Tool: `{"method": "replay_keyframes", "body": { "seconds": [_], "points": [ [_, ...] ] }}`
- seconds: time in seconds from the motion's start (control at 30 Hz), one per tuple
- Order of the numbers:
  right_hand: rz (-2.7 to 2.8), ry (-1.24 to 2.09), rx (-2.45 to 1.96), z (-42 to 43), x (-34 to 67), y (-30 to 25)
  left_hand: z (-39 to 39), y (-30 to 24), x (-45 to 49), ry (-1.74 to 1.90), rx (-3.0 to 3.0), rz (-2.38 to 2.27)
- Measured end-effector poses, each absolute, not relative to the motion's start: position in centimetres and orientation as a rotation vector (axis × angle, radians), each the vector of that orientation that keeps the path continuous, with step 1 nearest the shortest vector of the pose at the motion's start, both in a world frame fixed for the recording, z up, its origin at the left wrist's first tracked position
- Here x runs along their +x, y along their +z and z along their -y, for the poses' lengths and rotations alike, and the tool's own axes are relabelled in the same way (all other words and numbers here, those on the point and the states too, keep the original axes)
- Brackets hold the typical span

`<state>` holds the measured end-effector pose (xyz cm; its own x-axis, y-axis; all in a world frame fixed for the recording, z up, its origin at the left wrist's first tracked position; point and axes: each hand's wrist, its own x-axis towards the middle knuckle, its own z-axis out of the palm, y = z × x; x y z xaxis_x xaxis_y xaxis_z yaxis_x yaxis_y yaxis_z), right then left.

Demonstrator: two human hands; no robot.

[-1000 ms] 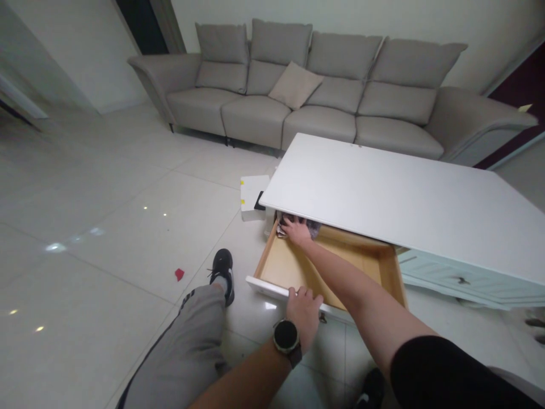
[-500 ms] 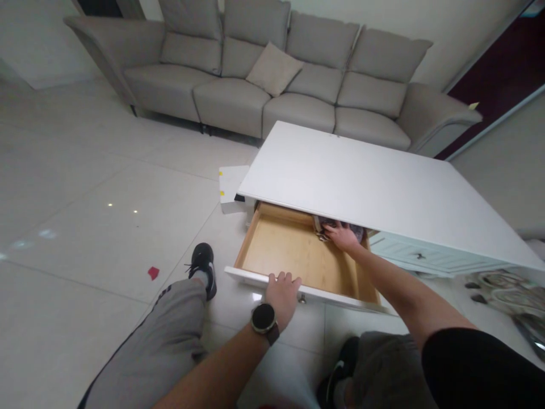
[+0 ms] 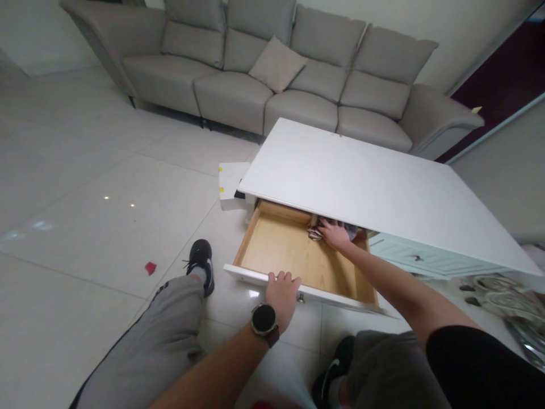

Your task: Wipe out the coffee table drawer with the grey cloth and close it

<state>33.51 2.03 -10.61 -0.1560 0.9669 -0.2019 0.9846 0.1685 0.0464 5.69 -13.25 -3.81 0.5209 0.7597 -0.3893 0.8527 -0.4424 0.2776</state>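
My left hand [image 3: 283, 298], with a watch on its wrist, is closed over the top edge of the front of a pulled-out wooden drawer [image 3: 276, 241]. The drawer knob [image 3: 301, 298] sits just right of its fingers. My right hand [image 3: 335, 234] reaches into the back right of the drawer, its fingers curled onto a crumpled, patterned cloth [image 3: 314, 232]. Part of the cloth is hidden under that hand and the tabletop. The drawer belongs to a white coffee table [image 3: 366, 176].
A grey sofa [image 3: 232, 96] with a beige cushion [image 3: 278, 65] stands behind the table. A white box [image 3: 232, 179] is on the floor by the table's left end. A red scrap [image 3: 150, 268] lies on the tiles. Another drawer [image 3: 415, 255] at the right is closed.
My right hand and the cloth have shifted slightly left inside the drawer. My left hand keeps its hold on the drawer front. The view has tilted a little.
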Motion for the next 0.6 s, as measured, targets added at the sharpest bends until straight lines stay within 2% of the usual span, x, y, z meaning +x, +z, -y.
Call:
{"method": "replay_keyframes", "body": {
  "seconds": [0.2, 0.3, 0.43, 0.6],
  "points": [
    [-2.381, -0.144, 1.795, -6.0, 23.4, -11.1, 13.4, -4.0, 5.9, -0.283, 2.332, -1.346],
    [-2.450, -0.164, 1.879, -7.9, 18.4, -11.0, 13.5, -4.3, 6.0, -0.289, 2.337, -1.363],
    [-2.509, -0.362, 2.079, -9.2, 13.7, -10.7, 13.6, -4.7, 6.2, -0.268, 2.321, -1.371],
    [-2.852, -0.670, 2.075, -8.5, 9.9, -12.1, 13.7, -4.9, 6.4, -0.285, 2.321, -1.384]
  ]
}}
